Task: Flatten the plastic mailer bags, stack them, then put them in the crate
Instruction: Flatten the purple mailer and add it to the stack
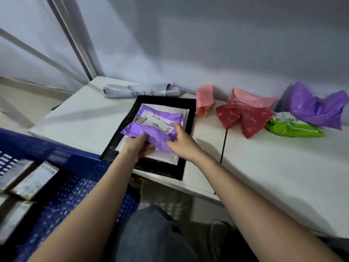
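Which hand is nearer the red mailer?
Right. The right hand rests on the purple mailer, on the side toward the red mailer; the left hand grips the purple mailer's far side.

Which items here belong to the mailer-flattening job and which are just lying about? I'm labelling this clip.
Job: purple mailer under left hand and right hand; white mailer; black mailer; unflattened bags: pink, red, green; blue crate.
Lying about: table; window frame.

The blue crate (62,186) is cut off at the left edge, its boxed contents (32,180) blurred.
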Demonstrator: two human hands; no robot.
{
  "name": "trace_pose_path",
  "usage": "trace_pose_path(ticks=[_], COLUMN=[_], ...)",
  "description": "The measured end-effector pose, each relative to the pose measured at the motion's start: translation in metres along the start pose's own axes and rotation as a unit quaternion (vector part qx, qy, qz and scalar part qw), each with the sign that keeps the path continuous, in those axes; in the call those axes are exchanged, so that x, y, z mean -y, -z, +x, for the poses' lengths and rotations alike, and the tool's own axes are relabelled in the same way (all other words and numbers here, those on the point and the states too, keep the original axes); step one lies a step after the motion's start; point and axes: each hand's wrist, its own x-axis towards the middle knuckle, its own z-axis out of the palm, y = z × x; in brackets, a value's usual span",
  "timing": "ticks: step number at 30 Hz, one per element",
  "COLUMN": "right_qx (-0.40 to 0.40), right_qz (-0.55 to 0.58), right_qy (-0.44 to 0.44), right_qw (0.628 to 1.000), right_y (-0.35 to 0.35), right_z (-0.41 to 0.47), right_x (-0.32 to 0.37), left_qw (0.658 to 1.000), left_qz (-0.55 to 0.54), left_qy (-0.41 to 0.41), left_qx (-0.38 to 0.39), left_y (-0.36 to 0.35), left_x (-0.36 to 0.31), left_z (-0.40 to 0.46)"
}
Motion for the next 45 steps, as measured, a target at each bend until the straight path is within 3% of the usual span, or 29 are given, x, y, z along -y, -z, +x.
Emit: trace_pose_path(ticks=[2, 4, 6, 8, 10, 12, 15, 17, 24, 29, 34, 39, 45], right_qx=[0.013, 0.012, -0.015, -0.055, -0.085, -0.098, -0.086, -0.063, 0.039, 0.047, 0.061, 0.068, 0.007], right_qz=[0.003, -0.021, -0.067, -0.114, -0.147, -0.187, -0.266, -0.297, -0.345, -0.343, -0.362, -0.307, -0.295], right_qy=[-0.004, -0.005, 0.007, 0.020, 0.033, 0.056, 0.067, 0.051, -0.027, -0.025, -0.025, -0.012, 0.033], right_qw=[1.000, 1.000, 0.998, 0.992, 0.985, 0.976, 0.958, 0.952, 0.938, 0.938, 0.930, 0.949, 0.955], right_y=[-0.007, -0.007, -0.008, -0.011, -0.015, -0.021, -0.027, -0.028, -0.023, -0.025, -0.025, -0.016, 0.005], right_z=[0.005, 0.007, 0.012, 0.019, 0.024, 0.030, 0.043, 0.052, 0.071, 0.069, 0.071, 0.067, 0.042], right_x=[0.000, -0.001, -0.001, -0.002, -0.002, 0.000, 0.001, -0.002, -0.023, -0.027, -0.027, -0.028, -0.036], left_qw=[0.989, 0.952, 0.907, 0.879, 0.856, 0.819, 0.742, 0.720, 0.713, 0.765, 0.763, 0.737, 0.728], left_qz=[0.145, 0.274, 0.307, 0.292, 0.342, 0.436, 0.558, 0.597, 0.639, 0.576, 0.584, 0.627, 0.604], left_qy=[-0.034, -0.102, -0.200, -0.285, -0.329, -0.355, -0.372, -0.352, -0.280, -0.282, -0.273, -0.241, -0.323], left_qx=[-0.025, -0.090, -0.206, -0.246, -0.205, -0.114, -0.002, 0.031, 0.066, 0.054, 0.058, 0.074, -0.025], left_y=[0.009, 0.015, 0.022, 0.024, 0.022, 0.018, 0.011, 0.006, 0.004, 0.001, 0.003, 0.004, -0.001], left_x=[-0.001, -0.006, -0.017, -0.028, -0.035, -0.032, -0.015, -0.005, 0.006, 0.015, 0.014, 0.007, 0.008], left_z=[-0.002, -0.007, -0.011, -0.009, 0.004, 0.022, 0.039, 0.046, 0.064, 0.063, 0.064, 0.059, 0.037])
